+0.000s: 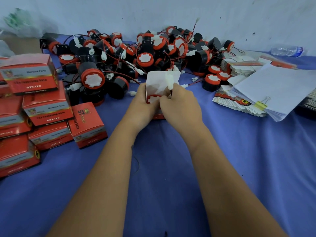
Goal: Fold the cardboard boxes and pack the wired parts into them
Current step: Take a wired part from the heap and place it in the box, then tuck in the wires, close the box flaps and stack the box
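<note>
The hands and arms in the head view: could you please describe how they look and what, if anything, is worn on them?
Both arms are bare from the bottom edge of the picture up to the wrists, with no sleeves in view. The left hand and the right hand wear no gloves, and no watch, bracelet or ring shows on either. No markings are visible on them.

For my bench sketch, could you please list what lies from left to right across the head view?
Stacked red boxes → open box held in both hands → flat box blanks → clipped white paper stack.
</note>
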Action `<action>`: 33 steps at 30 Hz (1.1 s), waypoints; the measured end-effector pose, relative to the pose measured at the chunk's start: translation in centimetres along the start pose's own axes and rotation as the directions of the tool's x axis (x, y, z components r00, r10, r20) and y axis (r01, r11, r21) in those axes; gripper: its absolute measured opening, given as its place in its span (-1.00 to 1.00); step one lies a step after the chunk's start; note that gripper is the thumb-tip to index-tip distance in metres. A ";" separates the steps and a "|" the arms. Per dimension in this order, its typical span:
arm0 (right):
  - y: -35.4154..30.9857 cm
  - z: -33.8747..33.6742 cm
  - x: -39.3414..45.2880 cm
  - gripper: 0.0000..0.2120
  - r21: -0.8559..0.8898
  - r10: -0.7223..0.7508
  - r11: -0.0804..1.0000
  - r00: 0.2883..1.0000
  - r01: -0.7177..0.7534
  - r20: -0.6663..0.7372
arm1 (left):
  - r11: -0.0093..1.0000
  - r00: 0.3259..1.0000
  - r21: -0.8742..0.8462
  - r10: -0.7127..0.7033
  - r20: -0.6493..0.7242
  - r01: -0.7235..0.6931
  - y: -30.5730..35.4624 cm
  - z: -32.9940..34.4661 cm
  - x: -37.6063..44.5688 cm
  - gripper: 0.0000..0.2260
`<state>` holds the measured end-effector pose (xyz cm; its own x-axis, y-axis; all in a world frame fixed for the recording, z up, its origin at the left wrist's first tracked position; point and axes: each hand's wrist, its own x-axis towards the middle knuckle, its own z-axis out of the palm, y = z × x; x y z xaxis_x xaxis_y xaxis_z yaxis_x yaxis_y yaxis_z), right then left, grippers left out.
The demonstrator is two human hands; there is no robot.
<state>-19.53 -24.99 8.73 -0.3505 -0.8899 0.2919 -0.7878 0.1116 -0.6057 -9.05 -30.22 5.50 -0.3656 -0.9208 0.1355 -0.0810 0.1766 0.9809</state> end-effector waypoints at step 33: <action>1.1 -3.2 1.1 -0.80 0.798 0.116 0.591 0.991 -0.117 0.060 | 0.998 0.994 0.056 -0.009 -0.107 0.015 -0.5 0.5 0.7 -0.72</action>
<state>-22.35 -24.41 10.76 -0.4087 -0.8958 0.1749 -0.0202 -0.1827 -0.9830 -9.72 -30.77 5.02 -0.2640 -0.9542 0.1408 -0.1380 0.1819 0.9736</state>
